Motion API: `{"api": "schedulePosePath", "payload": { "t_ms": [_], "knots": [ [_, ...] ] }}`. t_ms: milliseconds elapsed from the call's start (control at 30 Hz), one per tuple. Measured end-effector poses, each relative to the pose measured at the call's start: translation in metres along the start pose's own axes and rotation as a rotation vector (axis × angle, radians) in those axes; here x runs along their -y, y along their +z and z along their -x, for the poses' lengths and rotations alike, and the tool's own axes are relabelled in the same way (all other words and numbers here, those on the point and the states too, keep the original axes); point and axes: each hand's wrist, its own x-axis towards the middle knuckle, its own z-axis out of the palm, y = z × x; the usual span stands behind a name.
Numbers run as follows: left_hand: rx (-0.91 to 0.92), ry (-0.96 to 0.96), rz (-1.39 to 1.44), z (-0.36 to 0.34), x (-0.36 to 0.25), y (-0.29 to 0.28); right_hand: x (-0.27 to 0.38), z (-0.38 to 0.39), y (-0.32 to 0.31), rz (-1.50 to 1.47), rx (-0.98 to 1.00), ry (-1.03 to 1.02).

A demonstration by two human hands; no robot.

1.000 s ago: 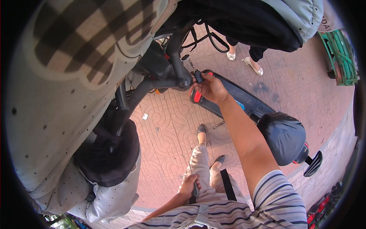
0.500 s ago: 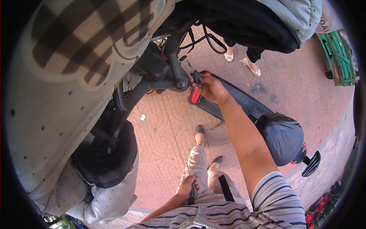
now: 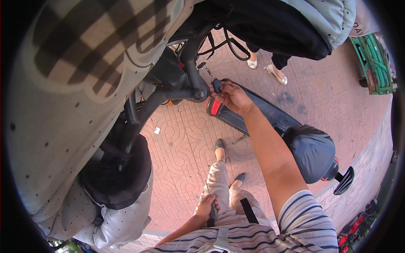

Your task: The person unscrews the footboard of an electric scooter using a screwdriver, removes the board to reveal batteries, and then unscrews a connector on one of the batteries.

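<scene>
Down at six o'clock the left hand (image 3: 206,205) wraps a slim dark object (image 3: 214,212); up just past twelve, a short chain (image 3: 209,72), then the black key fob (image 3: 217,85), pinched by the right hand (image 3: 234,98): fob-handling now, it seems, calling for a steady pinch next

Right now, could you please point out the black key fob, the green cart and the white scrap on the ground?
Black key fob (image 3: 217,85), head view, on its dark body.
Green cart (image 3: 373,63), head view, on its frame.
White scrap (image 3: 157,130), head view, on its middle.
</scene>
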Motion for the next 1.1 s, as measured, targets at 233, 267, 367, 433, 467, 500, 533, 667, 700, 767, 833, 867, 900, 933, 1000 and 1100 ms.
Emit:
{"api": "schedulePosePath", "payload": {
  "t_ms": [233, 267, 367, 433, 467, 500, 533, 667, 700, 767, 833, 867, 900, 933, 1000, 1100],
  "knots": [
    [0.006, 0.007, -0.004, 0.000, -0.001, -0.001, -0.002, -0.001, 0.002, 0.028, 0.001, -0.006],
    [0.004, 0.008, -0.004, 0.000, -0.001, -0.001, -0.002, 0.000, 0.002, 0.027, 0.002, -0.007],
    [0.014, 0.017, 0.001, -0.001, 0.000, -0.003, -0.003, 0.001, 0.003, 0.007, 0.002, -0.008],
    [0.009, 0.014, -0.006, 0.000, 0.000, -0.002, -0.003, 0.001, 0.003, 0.007, 0.002, -0.011],
    [0.004, 0.012, -0.012, 0.000, -0.001, -0.001, -0.003, 0.001, 0.002, 0.007, 0.001, -0.012],
    [0.004, 0.012, -0.013, 0.000, -0.001, 0.000, -0.003, 0.000, 0.001, 0.016, -0.004, -0.006],
    [0.004, 0.011, -0.009, 0.001, -0.001, 0.000, -0.003, -0.001, 0.001, 0.024, -0.008, 0.000],
    [-0.003, 0.005, -0.008, 0.002, -0.002, 0.001, -0.006, -0.005, -0.003, 0.047, -0.007, 0.000],
    [-0.003, 0.005, -0.008, 0.002, -0.002, 0.001, -0.006, -0.005, -0.004, 0.075, -0.004, -0.006],
    [-0.020, 0.004, -0.025, 0.001, -0.002, 0.002, -0.008, -0.007, -0.008, 0.103, -0.004, -0.015],
    [-0.022, 0.007, -0.028, 0.001, -0.002, 0.002, -0.012, -0.008, -0.006, 0.227, -0.017, -0.087],
    [-0.025, 0.011, -0.030, 0.001, -0.002, 0.002, -0.014, -0.008, -0.003, 0.226, -0.015, -0.084],
    [-0.027, 0.011, -0.027, 0.001, -0.001, 0.002, -0.016, -0.007, 0.000, 0.159, -0.034, -0.117],
    [-0.027, 0.009, -0.017, 0.001, 0.000, 0.002, -0.017, -0.006, 0.003, 0.091, -0.054, -0.149],
    [-0.026, 0.009, -0.009, 0.001, 0.001, 0.002, -0.016, -0.005, 0.005, 0.023, -0.082, -0.132],
    [-0.017, -0.011, 0.015, 0.001, -0.001, 0.004, -0.015, -0.007, 0.000, 0.016, -0.074, -0.138]
  ]
}}
